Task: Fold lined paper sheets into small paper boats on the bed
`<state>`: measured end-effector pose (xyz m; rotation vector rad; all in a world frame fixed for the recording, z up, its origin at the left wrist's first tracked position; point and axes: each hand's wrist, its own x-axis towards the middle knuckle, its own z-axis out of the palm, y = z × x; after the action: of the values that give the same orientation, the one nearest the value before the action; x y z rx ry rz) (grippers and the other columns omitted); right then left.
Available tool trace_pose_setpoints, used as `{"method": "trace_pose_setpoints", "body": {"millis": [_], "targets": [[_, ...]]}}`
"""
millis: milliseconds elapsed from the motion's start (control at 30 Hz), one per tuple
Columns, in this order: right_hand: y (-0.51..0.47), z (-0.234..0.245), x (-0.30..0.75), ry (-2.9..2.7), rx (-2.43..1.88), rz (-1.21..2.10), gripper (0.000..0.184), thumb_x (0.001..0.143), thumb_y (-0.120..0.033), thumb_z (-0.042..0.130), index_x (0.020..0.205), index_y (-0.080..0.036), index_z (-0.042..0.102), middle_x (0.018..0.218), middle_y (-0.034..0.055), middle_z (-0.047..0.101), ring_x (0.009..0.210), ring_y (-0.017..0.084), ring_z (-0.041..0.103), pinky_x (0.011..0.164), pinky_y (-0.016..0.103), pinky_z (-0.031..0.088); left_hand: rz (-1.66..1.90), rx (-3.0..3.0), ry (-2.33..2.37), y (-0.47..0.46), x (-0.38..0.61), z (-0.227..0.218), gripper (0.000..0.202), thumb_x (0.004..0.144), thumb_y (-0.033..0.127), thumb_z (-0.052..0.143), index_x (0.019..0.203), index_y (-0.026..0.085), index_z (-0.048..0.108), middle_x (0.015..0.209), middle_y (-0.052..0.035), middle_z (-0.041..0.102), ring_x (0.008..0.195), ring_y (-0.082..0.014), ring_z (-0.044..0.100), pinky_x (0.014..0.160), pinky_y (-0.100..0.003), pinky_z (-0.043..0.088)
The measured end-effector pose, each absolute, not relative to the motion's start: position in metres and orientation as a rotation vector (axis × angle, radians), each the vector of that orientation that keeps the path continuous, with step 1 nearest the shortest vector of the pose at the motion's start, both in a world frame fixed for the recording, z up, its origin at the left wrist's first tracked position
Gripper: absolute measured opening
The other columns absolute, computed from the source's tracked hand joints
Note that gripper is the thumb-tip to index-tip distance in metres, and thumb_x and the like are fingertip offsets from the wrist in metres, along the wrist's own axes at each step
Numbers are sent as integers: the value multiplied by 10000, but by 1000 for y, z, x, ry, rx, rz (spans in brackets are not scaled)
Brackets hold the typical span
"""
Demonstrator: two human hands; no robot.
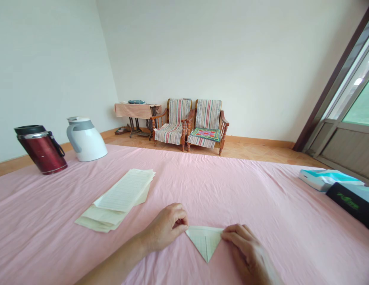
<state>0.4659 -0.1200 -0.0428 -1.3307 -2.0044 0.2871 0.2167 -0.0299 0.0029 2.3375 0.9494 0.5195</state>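
A sheet of lined paper folded into a downward-pointing triangle (205,241) lies on the pink tablecloth (202,186) just in front of me. My left hand (168,228) is curled, its fingertips pinching the triangle's upper left corner. My right hand (249,253) has its fingers bent and pressed on the upper right corner. A loose stack of lined paper sheets (119,198) lies to the left of my left hand.
A red thermos (41,149) and a white jug (85,138) stand at the far left of the table. A teal-and-white box (328,179) and a black box (352,202) sit at the right edge. Two wooden armchairs (190,124) and a small table (136,111) stand by the far wall.
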Motion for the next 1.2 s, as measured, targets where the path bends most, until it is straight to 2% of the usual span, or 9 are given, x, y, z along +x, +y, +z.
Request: {"method": "trace_pose_setpoints", "body": {"millis": [267,467,600,733,867,967,1200], "targets": [[-120,-46,466,-2048,-1284,86,334,809,-38,361,940,-190,628,926,85,642,833,199,590,711,312,494,608,2418,1091,-41,223,1,191,708,13,508,790,184,487,849,-6,532,824,-166,510,711,-250,395],[-121,-45,465,-2073,-1236,-179,298,784,-58,443,953,-203,642,937,62,670,836,194,597,761,336,438,547,2771,1045,-54,225,-7,227,862,-7,418,753,180,487,779,-17,554,760,-182,506,694,-296,391],[-120,-46,461,-2023,-1254,-274,343,748,-61,446,994,-213,631,905,38,675,808,185,600,808,363,377,443,2840,1040,-63,223,-5,178,894,48,475,804,171,569,827,-33,601,808,-202,536,762,-337,420],[-120,-48,458,-1997,-1239,-313,322,763,-97,423,980,-218,627,907,37,669,801,184,599,821,376,344,437,2781,1101,-76,223,1,79,881,196,598,949,182,637,960,-43,644,923,-235,554,864,-392,432],[-124,-36,459,-2162,-1246,-439,298,797,-112,452,1025,-212,616,950,24,690,854,172,629,883,362,320,390,2783,1137,-86,220,2,338,863,360,625,1139,164,624,1178,-95,621,1100,-298,519,964,-460,397],[-128,-30,459,-2211,-1250,-593,288,813,-144,470,1049,-225,613,1005,21,704,905,188,639,891,365,310,316,2823,1113,-87,213,-4,480,886,437,562,1280,164,543,1337,-130,528,1233,-342,444,1019,-525,337],[-130,-37,452,-2070,-1315,-702,290,788,-220,486,1057,-205,595,948,36,719,836,236,646,817,403,338,214,2752,1170,-89,209,-12,532,904,412,508,1389,211,422,1425,-120,423,1343,-346,321,1071,-615,217]]}}
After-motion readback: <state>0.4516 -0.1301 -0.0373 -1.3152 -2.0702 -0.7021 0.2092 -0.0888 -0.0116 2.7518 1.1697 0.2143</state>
